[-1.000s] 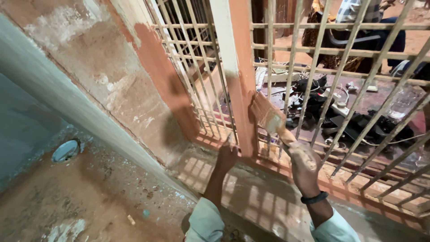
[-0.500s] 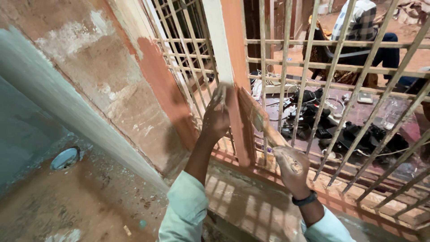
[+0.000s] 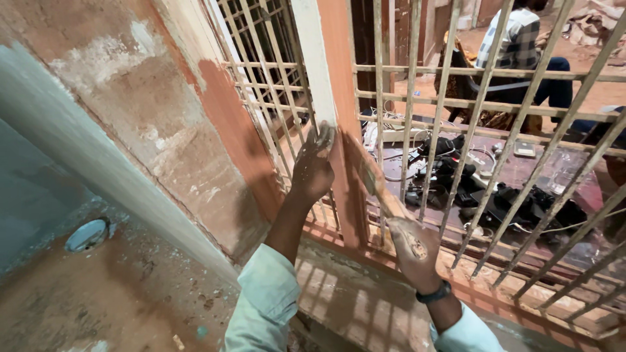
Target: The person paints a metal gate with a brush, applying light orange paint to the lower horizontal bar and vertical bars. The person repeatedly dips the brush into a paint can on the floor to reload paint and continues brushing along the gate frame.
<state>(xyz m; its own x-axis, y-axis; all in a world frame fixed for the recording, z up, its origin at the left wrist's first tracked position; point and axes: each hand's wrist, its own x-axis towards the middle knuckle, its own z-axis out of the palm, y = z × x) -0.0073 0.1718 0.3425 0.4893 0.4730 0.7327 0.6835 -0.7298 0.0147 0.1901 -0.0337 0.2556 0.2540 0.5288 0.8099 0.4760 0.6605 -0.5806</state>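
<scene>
My left hand (image 3: 313, 166) presses flat against the orange-painted upright post (image 3: 339, 85) of a window grille, fingers reaching to its pale edge. My right hand (image 3: 411, 251), speckled with paint and wearing a dark wristband, grips the handle of a paintbrush (image 3: 378, 189) whose bristles rest on the post's right side. Both sleeves are pale green. The post is orange on its face and whitish along its left edge.
Pale metal grille bars (image 3: 482, 104) fill the opening either side of the post. Beyond them lie cables and dark gadgets (image 3: 495, 195) on a table, and a seated person in a checked shirt (image 3: 521, 39). A patchy plastered wall (image 3: 130, 117) stands left, with a round lid (image 3: 86, 234) on the floor.
My left hand rose from the sill up onto the post. The right hand with the brush shifted slightly along the post's right side, and the view tilted upward.
</scene>
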